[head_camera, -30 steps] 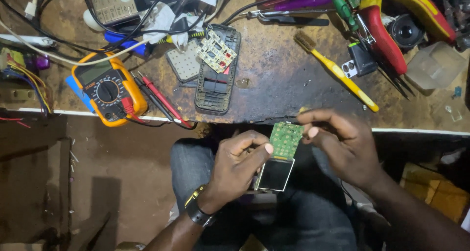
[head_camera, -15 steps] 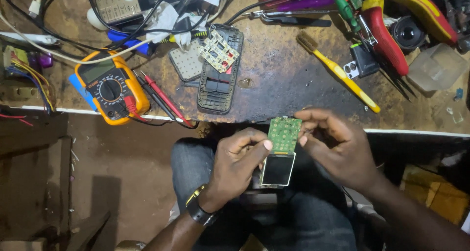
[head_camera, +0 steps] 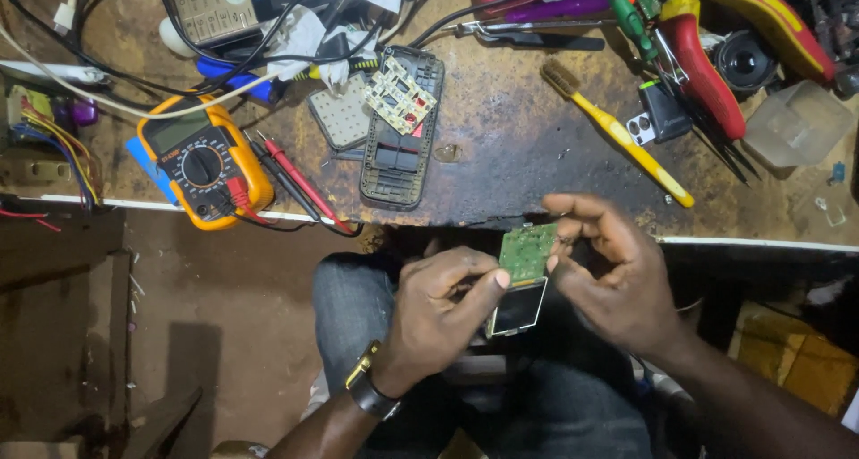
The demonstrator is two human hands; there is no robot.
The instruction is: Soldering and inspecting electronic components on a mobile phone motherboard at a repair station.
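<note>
My left hand (head_camera: 438, 320) pinches a small green phone circuit board (head_camera: 528, 251) with its display screen (head_camera: 517, 309) attached at the lower end, held over my lap just below the bench edge. My right hand (head_camera: 608, 276) is at the board's right edge, thumb and fingertips touching its top right corner. A watch sits on my left wrist. On the bench above lie an open dark phone housing (head_camera: 400, 146) with a pale keypad board (head_camera: 400, 94) resting on it.
An orange multimeter (head_camera: 204, 162) with red and black probes (head_camera: 300, 183) lies at the left. A yellow toothbrush (head_camera: 617, 132), tweezers (head_camera: 528, 37), red-handled pliers (head_camera: 707, 65), a clear plastic box (head_camera: 796, 123) and tangled cables crowd the worn wooden bench (head_camera: 519, 155).
The board and both hands have shifted slightly right and up toward the bench edge. My right fingers have closed in on the board's top corner.
</note>
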